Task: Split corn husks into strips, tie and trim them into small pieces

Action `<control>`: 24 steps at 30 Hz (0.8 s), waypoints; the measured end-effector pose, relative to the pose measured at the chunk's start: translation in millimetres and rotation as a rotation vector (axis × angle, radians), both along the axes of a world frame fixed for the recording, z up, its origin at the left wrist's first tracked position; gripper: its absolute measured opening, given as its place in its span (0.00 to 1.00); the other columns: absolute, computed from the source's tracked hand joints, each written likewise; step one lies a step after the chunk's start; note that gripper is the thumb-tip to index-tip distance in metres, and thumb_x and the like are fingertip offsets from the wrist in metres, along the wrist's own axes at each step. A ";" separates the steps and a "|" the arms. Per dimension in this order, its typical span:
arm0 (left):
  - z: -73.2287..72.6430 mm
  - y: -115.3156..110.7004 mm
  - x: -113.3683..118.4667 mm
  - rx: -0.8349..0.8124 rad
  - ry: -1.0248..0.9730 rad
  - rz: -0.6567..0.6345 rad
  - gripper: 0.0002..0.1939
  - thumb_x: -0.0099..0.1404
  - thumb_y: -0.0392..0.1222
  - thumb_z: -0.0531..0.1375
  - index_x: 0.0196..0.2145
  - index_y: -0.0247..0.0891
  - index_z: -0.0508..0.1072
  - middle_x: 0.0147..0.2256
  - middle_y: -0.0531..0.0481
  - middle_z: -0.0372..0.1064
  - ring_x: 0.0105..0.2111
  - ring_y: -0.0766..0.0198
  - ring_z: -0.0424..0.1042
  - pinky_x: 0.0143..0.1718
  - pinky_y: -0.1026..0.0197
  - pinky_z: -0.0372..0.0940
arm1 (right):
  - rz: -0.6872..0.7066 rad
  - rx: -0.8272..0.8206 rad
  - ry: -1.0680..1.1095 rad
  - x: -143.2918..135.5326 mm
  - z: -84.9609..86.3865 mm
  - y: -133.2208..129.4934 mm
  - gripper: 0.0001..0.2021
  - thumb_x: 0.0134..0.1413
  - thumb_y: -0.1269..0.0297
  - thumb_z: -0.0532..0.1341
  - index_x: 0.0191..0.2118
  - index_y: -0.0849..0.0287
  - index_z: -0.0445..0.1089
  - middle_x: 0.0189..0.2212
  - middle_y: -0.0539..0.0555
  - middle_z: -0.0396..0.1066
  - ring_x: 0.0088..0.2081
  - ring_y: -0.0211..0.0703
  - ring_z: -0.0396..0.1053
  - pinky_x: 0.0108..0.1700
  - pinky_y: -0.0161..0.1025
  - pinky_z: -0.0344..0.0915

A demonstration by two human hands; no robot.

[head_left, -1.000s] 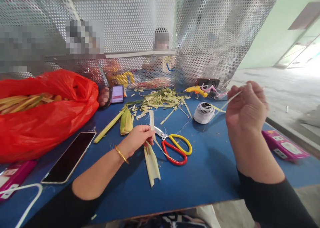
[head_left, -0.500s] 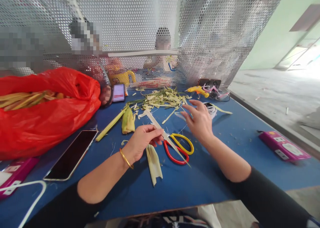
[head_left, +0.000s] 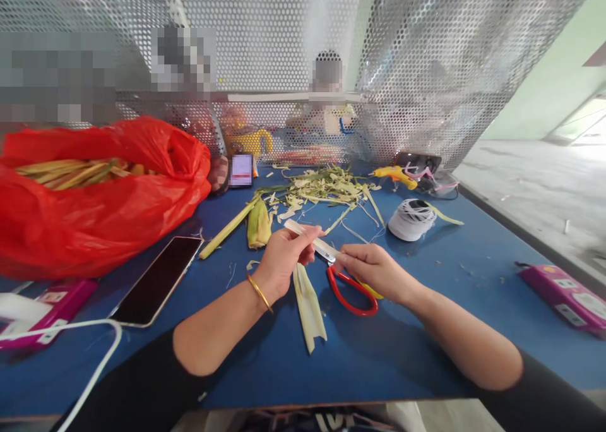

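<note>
"Left grip (head_left: 290,255), in the head view: what's in it?"

"One pale strip (head_left: 294,227), pinched between thumb and fingers, its far end poking out beyond them."

"And the right grip (head_left: 372,268)?"

"Drawn narrow, thumb against fingers, at the strip's nearer end, so the strip runs from one hand to the other, above the scissors (head_left: 334,287)."

"How do those lie?"

"On the blue worktop (head_left: 402,350), red loop in plain sight, yellow loop mostly hidden by the right grip."

"What's just below the left hand?"

"Some split husk (head_left: 310,309), its top reaching up to the fingers. Whether they hold it too, I cannot tell."

"Further out?"

"White thread ball (head_left: 409,225) beyond the right hand, green stub (head_left: 258,223) beyond the left, then a dark phone (head_left: 158,280) and a red bag (head_left: 118,223) farther left."
</note>
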State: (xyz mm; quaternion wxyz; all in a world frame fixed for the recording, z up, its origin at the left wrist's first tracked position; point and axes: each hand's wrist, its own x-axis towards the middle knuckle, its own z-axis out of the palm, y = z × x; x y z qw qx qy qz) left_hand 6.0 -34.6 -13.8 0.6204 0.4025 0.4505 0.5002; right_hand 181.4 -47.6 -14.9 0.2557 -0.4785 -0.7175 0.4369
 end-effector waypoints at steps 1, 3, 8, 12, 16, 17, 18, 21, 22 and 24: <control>0.4 0.8 -0.6 -0.004 -0.010 0.016 0.13 0.48 0.47 0.67 0.25 0.34 0.76 0.16 0.57 0.62 0.15 0.74 0.61 0.17 0.70 0.54 | 0.008 -0.019 0.011 2.3 2.7 1.3 0.21 0.55 0.47 0.53 0.25 0.60 0.65 0.15 0.43 0.51 0.18 0.30 0.46 0.20 0.32 0.43; 1.2 2.2 -1.7 -0.003 0.001 0.046 0.11 0.49 0.45 0.67 0.24 0.33 0.75 0.16 0.56 0.63 0.15 0.74 0.62 0.17 0.70 0.55 | -0.022 -0.026 0.035 7.2 9.0 3.8 0.22 0.51 0.44 0.55 0.24 0.60 0.65 0.15 0.43 0.49 0.18 0.30 0.44 0.20 0.32 0.41; 3.3 5.6 -5.0 0.020 0.078 0.036 0.08 0.51 0.42 0.65 0.22 0.34 0.74 0.17 0.54 0.67 0.15 0.72 0.64 0.17 0.68 0.58 | -0.157 -0.078 0.181 18.9 21.0 10.6 0.24 0.43 0.40 0.61 0.21 0.61 0.65 0.13 0.41 0.43 0.17 0.28 0.40 0.19 0.32 0.37; 5.8 7.4 -9.8 0.045 0.249 -0.151 0.05 0.53 0.38 0.64 0.22 0.35 0.75 0.18 0.51 0.70 0.16 0.72 0.65 0.19 0.67 0.60 | -0.255 -0.146 0.397 24.9 19.6 15.8 0.22 0.39 0.44 0.67 0.20 0.61 0.65 0.12 0.39 0.41 0.15 0.26 0.37 0.18 0.32 0.35; 6.6 8.4 -14.1 0.115 0.427 -0.308 0.07 0.53 0.40 0.63 0.21 0.36 0.75 0.17 0.52 0.69 0.17 0.70 0.65 0.18 0.67 0.56 | -0.365 -0.151 0.570 30.9 16.9 21.7 0.17 0.38 0.52 0.69 0.20 0.60 0.64 0.12 0.39 0.42 0.14 0.26 0.36 0.17 0.31 0.36; 6.8 9.0 -15.1 0.120 0.438 -0.299 0.08 0.53 0.41 0.64 0.20 0.36 0.74 0.16 0.52 0.68 0.16 0.71 0.64 0.18 0.67 0.56 | -0.385 -0.146 0.614 32.9 17.2 23.6 0.16 0.39 0.54 0.68 0.20 0.59 0.64 0.12 0.39 0.42 0.14 0.26 0.36 0.16 0.31 0.37; 7.2 9.8 -16.2 0.115 0.429 -0.274 0.08 0.53 0.41 0.64 0.19 0.36 0.73 0.16 0.53 0.66 0.16 0.71 0.64 0.18 0.67 0.56 | -0.405 -0.136 0.662 35.0 18.1 25.5 0.15 0.40 0.55 0.68 0.20 0.59 0.63 0.12 0.39 0.42 0.14 0.26 0.37 0.16 0.31 0.38; 8.9 13.4 -19.5 0.061 0.338 -0.155 0.08 0.51 0.40 0.64 0.18 0.35 0.71 0.15 0.54 0.64 0.16 0.72 0.61 0.19 0.67 0.55 | -0.501 -0.075 0.831 40.5 21.9 31.2 0.15 0.42 0.55 0.67 0.20 0.57 0.62 0.13 0.40 0.43 0.14 0.28 0.39 0.16 0.32 0.45; 9.5 14.4 -20.3 0.043 0.298 -0.106 0.08 0.51 0.40 0.64 0.19 0.35 0.72 0.15 0.55 0.64 0.16 0.72 0.61 0.19 0.67 0.55 | -0.548 -0.048 0.888 41.1 22.6 32.3 0.16 0.42 0.54 0.67 0.21 0.57 0.62 0.13 0.40 0.44 0.14 0.28 0.41 0.16 0.32 0.47; 9.9 15.0 -20.1 0.014 0.226 -0.013 0.08 0.50 0.41 0.64 0.20 0.34 0.73 0.16 0.55 0.64 0.16 0.73 0.61 0.19 0.68 0.54 | -0.644 -0.002 0.966 38.1 21.7 32.3 0.17 0.42 0.50 0.67 0.22 0.57 0.63 0.14 0.41 0.48 0.15 0.29 0.45 0.17 0.32 0.50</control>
